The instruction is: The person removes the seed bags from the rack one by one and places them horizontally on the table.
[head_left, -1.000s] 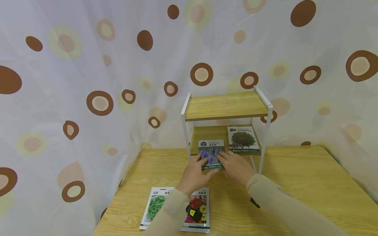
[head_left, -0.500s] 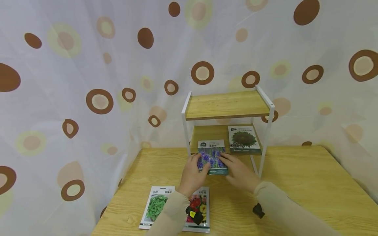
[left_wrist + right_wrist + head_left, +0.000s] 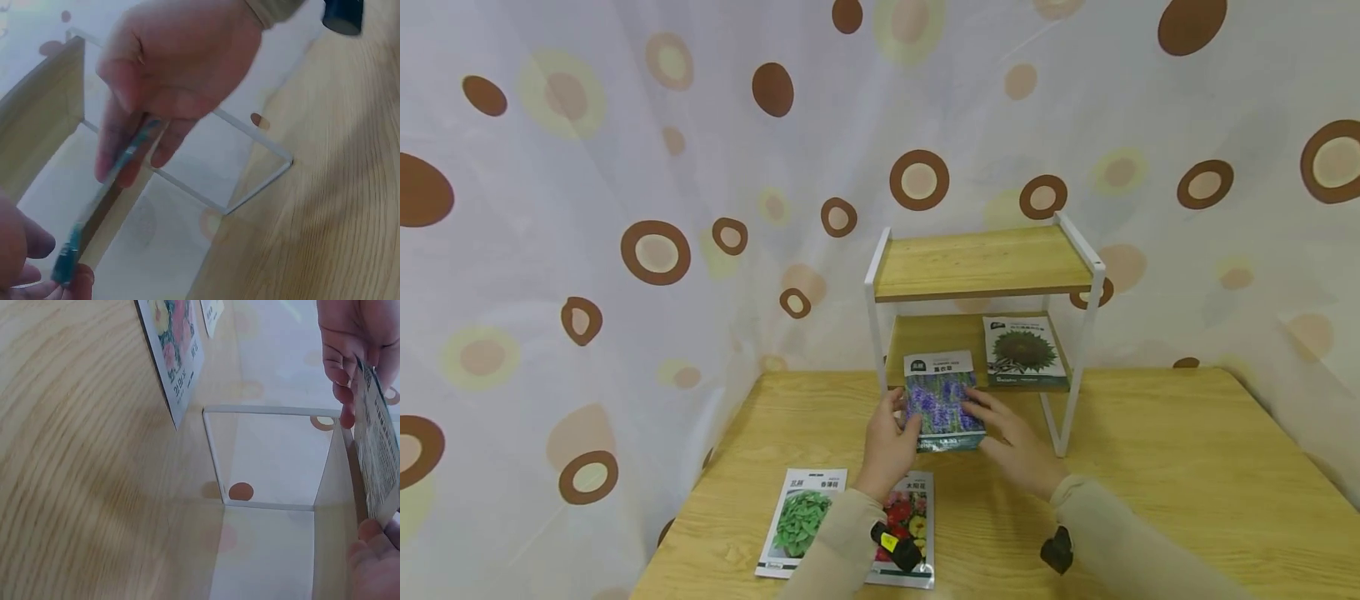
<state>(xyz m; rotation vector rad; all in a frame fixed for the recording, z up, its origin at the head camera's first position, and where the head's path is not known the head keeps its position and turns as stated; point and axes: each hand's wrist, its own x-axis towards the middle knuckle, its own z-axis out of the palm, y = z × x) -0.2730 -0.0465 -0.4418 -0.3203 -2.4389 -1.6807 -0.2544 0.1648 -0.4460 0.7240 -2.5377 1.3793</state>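
A seed packet (image 3: 942, 403) with purple flowers is held at the front edge of the white-framed shelf rack, its top end overlapping the lower board in the head view. My left hand (image 3: 887, 446) grips its left edge, thumb at the near corner. At the right edge, my right hand (image 3: 1017, 440) has its fingertips on the packet and the thumb low beside it. From underneath, the left wrist view shows the packet (image 3: 100, 203) edge-on between both hands. In the right wrist view its printed back (image 3: 378, 447) faces the camera, fingertips at either end.
On the lower board (image 3: 925, 329) lies a sunflower seed packet (image 3: 1024, 350), at the right. Two more packets, one with green leaves (image 3: 801, 521) and one with bright flowers (image 3: 917, 525), lie on the wooden table (image 3: 1150, 500) under my left forearm. A patterned curtain (image 3: 737, 125) hangs behind.
The purple-flower packet has come slightly toward me and tilted. My right hand's fingers have shifted from lying over its face to its right edge. The view has dipped a little.
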